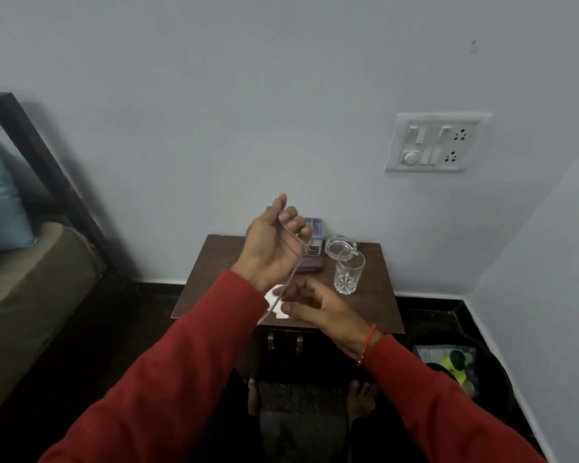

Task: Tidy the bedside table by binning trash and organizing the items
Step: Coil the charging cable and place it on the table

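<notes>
My left hand (274, 243) is raised above the brown bedside table (376, 305), palm toward me, its fingers closed on a thin pale cord (293, 240). The cord runs down from those fingers to my right hand (310, 305), which pinches its lower part just over the table's front edge. White paper (274, 304) lies on the table under both hands, partly hidden. A clear cut-glass tumbler (348, 275) stands upright to the right of my hands. Behind it sits a glass ashtray (339, 246). A purple box (312, 262) lies at the back, partly behind my left hand.
A dark bin (497, 372) holding plastic wrappers stands on the floor right of the table. The bed (30, 279) with a blue pillow is at the left. A switch panel (435, 142) is on the wall. My bare feet (360, 399) stand before the table's drawer handles.
</notes>
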Tool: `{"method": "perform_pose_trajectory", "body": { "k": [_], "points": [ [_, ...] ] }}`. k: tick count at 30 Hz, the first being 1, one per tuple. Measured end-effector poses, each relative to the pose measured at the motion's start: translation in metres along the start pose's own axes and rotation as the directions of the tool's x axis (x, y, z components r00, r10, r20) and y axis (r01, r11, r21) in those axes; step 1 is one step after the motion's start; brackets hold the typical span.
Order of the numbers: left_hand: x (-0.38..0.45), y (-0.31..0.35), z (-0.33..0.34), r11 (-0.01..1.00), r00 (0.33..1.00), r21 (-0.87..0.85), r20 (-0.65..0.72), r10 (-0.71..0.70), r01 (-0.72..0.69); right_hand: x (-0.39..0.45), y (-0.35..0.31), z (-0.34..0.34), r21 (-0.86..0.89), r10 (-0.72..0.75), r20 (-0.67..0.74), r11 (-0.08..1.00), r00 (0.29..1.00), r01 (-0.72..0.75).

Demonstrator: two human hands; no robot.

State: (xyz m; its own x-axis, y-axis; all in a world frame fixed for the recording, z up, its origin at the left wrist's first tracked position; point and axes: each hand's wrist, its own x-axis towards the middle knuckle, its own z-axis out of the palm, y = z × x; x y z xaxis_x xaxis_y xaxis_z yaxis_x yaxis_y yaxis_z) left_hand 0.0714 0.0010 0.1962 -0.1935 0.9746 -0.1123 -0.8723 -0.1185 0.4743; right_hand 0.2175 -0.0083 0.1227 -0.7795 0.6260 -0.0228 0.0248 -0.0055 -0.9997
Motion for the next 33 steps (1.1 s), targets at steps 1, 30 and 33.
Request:
{"method": "perform_pose_trajectory", "body": {
  "k": [1, 30, 33],
  "points": [
    [0.001, -0.002, 0.001, 1.000, 1.000, 0.024, -0.005, 0.012, -0.012, 0.000, -0.001, 0.004, 0.133, 0.031, 0.028, 0.990, 0.999, -0.034],
    [-0.034, -0.036, -0.035, 0.197, 0.936, 0.965, -0.099, -0.337, 0.173, -0.006, -0.050, -0.043, -0.291, -0.199, -0.064, 0.941, 0.978, 0.172],
    [-0.035, -0.037, -0.031, 0.294, 0.926, 0.930, -0.103, -0.364, 0.219, 0.001, -0.041, -0.049, -0.129, -0.123, -0.303, 0.988, 0.945, 0.087]
  ]
}}
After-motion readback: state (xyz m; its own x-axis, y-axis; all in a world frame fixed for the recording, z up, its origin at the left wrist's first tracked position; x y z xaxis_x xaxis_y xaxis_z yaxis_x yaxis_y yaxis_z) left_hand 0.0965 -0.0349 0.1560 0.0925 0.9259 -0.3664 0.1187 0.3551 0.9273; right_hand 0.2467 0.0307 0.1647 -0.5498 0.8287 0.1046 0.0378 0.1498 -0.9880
